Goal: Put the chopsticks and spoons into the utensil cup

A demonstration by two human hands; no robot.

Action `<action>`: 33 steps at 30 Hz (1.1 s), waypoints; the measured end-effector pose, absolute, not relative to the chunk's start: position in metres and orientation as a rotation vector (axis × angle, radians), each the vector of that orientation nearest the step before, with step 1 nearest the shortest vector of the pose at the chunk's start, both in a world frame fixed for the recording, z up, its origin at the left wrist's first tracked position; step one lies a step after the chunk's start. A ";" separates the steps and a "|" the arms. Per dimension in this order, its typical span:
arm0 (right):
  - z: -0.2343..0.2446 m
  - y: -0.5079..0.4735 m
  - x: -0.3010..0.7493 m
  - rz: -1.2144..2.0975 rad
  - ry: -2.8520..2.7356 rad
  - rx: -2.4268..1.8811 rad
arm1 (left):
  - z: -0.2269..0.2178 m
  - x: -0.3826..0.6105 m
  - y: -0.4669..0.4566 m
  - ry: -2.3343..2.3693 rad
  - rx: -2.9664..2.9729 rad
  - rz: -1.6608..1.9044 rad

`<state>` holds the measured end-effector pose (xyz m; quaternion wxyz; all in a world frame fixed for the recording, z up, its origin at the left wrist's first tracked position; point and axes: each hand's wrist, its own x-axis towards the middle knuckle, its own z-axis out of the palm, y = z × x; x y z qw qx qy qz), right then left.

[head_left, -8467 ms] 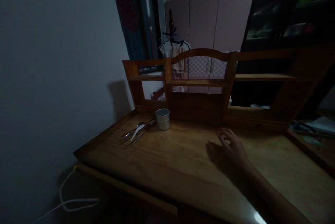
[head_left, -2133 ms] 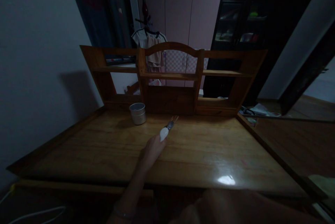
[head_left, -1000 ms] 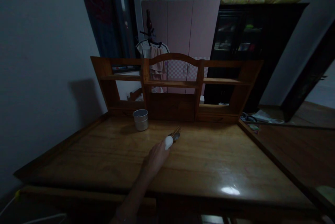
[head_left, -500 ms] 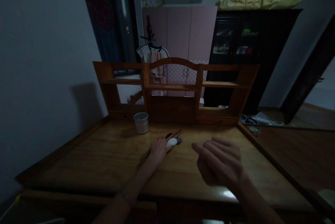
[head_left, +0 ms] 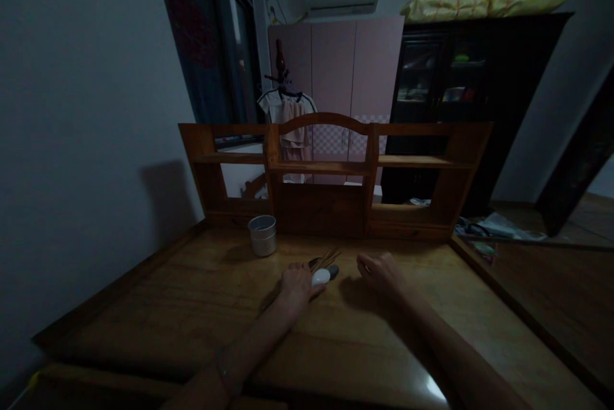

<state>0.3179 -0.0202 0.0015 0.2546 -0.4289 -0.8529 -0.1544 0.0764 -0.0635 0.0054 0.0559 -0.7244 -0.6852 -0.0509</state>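
My left hand (head_left: 296, 284) rests on the wooden desk (head_left: 201, 307), closed round a bundle of utensils: a white spoon (head_left: 320, 277), a dark spoon and wooden chopsticks (head_left: 328, 258) whose ends fan out toward the back. Just right of the bundle is my right hand (head_left: 381, 272), low over the desk, fingers curled toward the utensil ends, not visibly holding anything. A small metal cup (head_left: 262, 235) stands upright at the back left of my left hand.
A wooden shelf unit (head_left: 330, 173) runs along the desk's back edge. A pale wall is at the left. Behind are a pink wardrobe (head_left: 336, 71), a dark glass cabinet (head_left: 460, 77) and hanging clothes. Papers lie at the right (head_left: 494, 228).
The utensils lay beside the cup; my left hand picked them up and carried them to the desk's middle. In the last half second my right hand dropped and moved forward, close to the bundle.
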 end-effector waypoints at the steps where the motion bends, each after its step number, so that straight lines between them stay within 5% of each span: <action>1: -0.003 -0.019 0.319 -0.387 -2.307 -1.188 | 0.005 0.076 -0.062 -2.078 -2.204 -0.154; 8: -0.010 -0.019 0.330 -0.155 -2.252 -1.266 | 0.017 0.058 -0.054 -2.011 -2.246 -0.406; 14: -0.004 -0.018 0.334 0.140 -2.169 -1.234 | 0.046 -0.005 -0.019 -1.763 -1.778 -1.218; 25: -0.007 -0.015 0.330 0.228 -2.164 -1.193 | -0.013 -0.075 0.049 -2.353 -1.542 -2.158; 29: -0.006 -0.019 0.327 0.228 -2.125 -1.197 | 0.016 -0.036 0.038 -1.978 -1.792 -2.285; 33: 0.005 -0.034 0.307 0.158 -2.001 -1.094 | 0.044 0.025 0.002 -1.592 -2.284 -1.920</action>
